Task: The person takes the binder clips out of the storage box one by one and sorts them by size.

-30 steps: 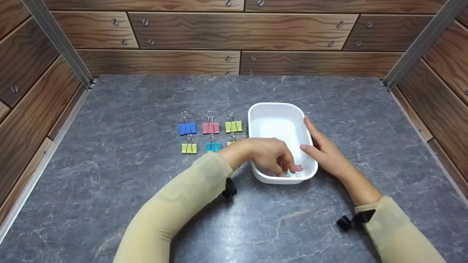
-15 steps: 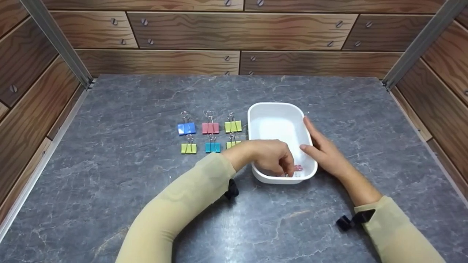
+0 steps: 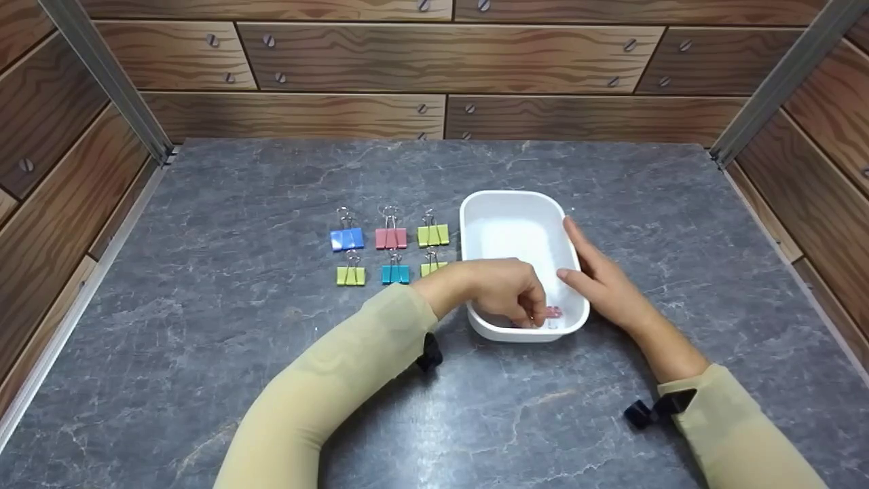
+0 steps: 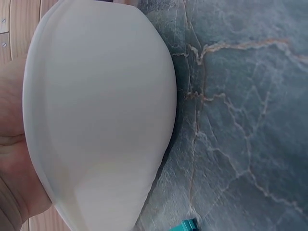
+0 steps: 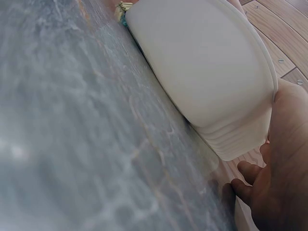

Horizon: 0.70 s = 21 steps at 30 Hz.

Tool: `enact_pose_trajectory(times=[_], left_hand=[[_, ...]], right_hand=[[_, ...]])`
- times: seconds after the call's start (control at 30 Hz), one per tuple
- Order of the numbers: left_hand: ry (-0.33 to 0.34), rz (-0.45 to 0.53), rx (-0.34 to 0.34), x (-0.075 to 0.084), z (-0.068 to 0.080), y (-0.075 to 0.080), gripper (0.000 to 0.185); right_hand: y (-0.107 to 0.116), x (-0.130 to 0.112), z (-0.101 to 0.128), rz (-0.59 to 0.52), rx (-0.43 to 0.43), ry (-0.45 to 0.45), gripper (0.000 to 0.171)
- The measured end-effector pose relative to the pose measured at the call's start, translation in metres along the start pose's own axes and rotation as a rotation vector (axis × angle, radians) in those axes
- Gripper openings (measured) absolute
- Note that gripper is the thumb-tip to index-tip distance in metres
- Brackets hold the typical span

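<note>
— What's going on nearest to us?

— The left hand (image 3: 506,288) is reaching into the near end of the white tub (image 3: 516,204), fingers curled down around a pink binder clip (image 3: 554,312) lying on the tub's floor. It's pinching it, as far as I can tell; the fingertips are partly hiding the clip.

— And the other hand?

— The right hand (image 3: 607,285) is resting against the tub's wall at about three o'clock, fingers straight and relaxed, thumb over the rim, gripping nothing.

— Anything farther out?

— At the tub's nine o'clock, six clips are lying in two rows on the grey table (image 3: 237,339): nearer, a small yellow clip (image 3: 350,275), a teal clip (image 3: 395,273) and another yellow clip (image 3: 433,267) half hidden by the wrist; beyond them, a blue clip (image 3: 347,238), a pink clip (image 3: 390,238) and a green clip (image 3: 433,235).
</note>
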<state>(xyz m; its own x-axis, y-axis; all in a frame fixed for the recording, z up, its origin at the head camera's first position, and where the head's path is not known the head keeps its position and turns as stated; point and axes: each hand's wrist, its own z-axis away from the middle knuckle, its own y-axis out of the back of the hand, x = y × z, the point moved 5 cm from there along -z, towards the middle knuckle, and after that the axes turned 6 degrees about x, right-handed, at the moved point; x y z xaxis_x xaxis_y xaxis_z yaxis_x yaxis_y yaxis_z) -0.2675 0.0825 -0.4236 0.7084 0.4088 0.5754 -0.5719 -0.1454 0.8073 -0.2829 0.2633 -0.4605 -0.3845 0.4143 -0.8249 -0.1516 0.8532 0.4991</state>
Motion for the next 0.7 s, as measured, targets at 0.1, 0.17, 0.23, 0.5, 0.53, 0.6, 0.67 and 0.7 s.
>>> enact_pose_trajectory(times=[0.1,0.17,0.23,0.5,0.53,0.6,0.67,0.7], left_hand=[[-0.007,0.000,0.023,0.001,0.000,0.001,0.011],[-0.012,0.009,0.045,0.001,0.000,0.002,0.011],[-0.011,0.018,0.065,0.001,0.001,0.003,0.012],[0.017,0.080,0.135,0.001,0.002,0.008,0.017],[0.017,0.086,0.149,0.000,0.002,0.009,0.016],[0.019,0.084,0.174,0.000,0.002,0.010,0.014],[0.019,0.085,0.200,0.000,0.003,0.011,0.013],[0.019,0.081,0.211,0.000,0.004,0.012,0.013]], right_hand=[[0.000,0.000,0.000,0.008,-0.002,-0.002,0.077],[0.000,0.000,0.000,0.017,-0.001,0.001,0.077],[0.001,0.000,0.000,0.028,0.001,0.005,0.077],[0.001,0.002,-0.001,0.047,0.011,0.009,0.078],[0.001,0.002,-0.001,0.045,0.011,0.011,0.078],[0.000,0.002,-0.002,0.040,0.010,0.013,0.078],[0.000,0.003,-0.002,0.038,0.011,0.017,0.078],[0.000,0.003,-0.002,0.037,0.010,0.019,0.078]])
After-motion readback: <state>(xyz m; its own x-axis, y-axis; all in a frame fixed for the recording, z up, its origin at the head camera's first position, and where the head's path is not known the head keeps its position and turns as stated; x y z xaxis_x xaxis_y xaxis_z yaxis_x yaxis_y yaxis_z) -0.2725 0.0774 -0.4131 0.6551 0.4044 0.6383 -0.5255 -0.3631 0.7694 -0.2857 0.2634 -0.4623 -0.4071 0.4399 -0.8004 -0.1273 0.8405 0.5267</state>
